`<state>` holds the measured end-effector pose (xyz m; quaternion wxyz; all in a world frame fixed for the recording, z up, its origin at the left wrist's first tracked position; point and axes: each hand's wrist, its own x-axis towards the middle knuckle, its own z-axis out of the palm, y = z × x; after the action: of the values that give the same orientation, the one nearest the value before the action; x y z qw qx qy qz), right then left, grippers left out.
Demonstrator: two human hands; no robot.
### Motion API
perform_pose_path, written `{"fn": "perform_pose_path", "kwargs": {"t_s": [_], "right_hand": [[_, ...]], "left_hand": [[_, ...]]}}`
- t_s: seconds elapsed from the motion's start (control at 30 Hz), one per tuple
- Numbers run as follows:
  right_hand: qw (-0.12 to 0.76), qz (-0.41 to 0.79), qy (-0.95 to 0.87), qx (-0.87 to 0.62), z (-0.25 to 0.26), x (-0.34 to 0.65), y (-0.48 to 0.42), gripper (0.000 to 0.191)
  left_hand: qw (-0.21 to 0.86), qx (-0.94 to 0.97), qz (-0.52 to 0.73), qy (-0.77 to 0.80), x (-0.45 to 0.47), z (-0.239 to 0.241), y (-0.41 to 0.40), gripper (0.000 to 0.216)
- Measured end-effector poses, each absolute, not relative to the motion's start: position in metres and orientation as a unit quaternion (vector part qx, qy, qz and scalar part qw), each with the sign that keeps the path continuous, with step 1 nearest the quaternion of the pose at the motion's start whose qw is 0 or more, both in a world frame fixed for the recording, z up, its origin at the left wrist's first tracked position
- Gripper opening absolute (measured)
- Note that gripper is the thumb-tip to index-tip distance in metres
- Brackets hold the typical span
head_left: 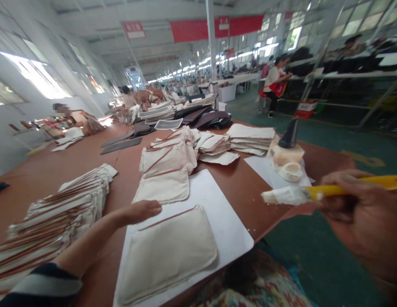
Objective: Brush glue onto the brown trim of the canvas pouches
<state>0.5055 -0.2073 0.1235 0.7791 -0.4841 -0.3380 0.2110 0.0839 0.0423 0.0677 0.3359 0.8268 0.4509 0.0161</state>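
My right hand is closed around the yellow handle of a paintbrush, its whitish bristles pointing left above the table. My left hand has its fingers stretched out flat, between two cream fabric pouches; whether it presses on one I cannot tell. The nearer pouch, edged with a brown strip, lies flat on a white board. The other pouch lies at the board's far edge, partly under a pile. A pale glue container with a black cone on top stands on white paper at the right.
On the left, a long row of overlapping pouches covers the brown table. Stacked cream pieces and dark pieces lie farther back. The table edge runs along the right. Several people sit in the background.
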Motion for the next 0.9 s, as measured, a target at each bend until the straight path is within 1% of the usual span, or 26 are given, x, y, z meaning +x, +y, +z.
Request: {"fn": "perform_pose_path", "kwargs": {"t_s": [0.07,0.17,0.23,0.3,0.47,0.67,0.77,0.9], "right_hand": [[0.779,0.266,-0.310,-0.477,0.110,0.483,-0.186,0.022],[0.746,0.324,-0.328,-0.481,0.080,0.457,-0.156,0.031],[0.716,0.320,-0.353,-0.510,0.059,0.447,-0.140,0.035],[0.690,0.301,-0.381,-0.537,0.040,0.441,-0.127,0.037],[0.641,0.252,-0.444,-0.573,0.017,0.430,-0.104,0.037],[0.600,0.234,-0.496,-0.582,0.010,0.411,-0.092,0.034],[0.586,0.229,-0.522,-0.576,0.007,0.401,-0.090,0.035],[0.577,0.198,-0.545,-0.576,0.011,0.401,-0.092,0.033]], "left_hand": [[0.297,0.842,-0.011,0.450,0.103,0.038,0.039,0.048],[0.228,0.847,-0.016,0.480,0.150,0.002,0.028,0.036],[0.194,0.835,-0.019,0.515,0.175,-0.012,0.021,0.033],[0.183,0.821,-0.026,0.539,0.190,-0.020,0.016,0.034],[0.213,0.816,-0.041,0.535,0.197,-0.022,0.009,0.021],[0.265,0.813,-0.001,0.519,0.195,-0.016,-0.007,0.013],[0.319,0.802,0.030,0.505,0.193,-0.005,-0.018,0.012],[0.375,0.777,0.064,0.502,0.188,0.010,-0.033,0.021]]}}
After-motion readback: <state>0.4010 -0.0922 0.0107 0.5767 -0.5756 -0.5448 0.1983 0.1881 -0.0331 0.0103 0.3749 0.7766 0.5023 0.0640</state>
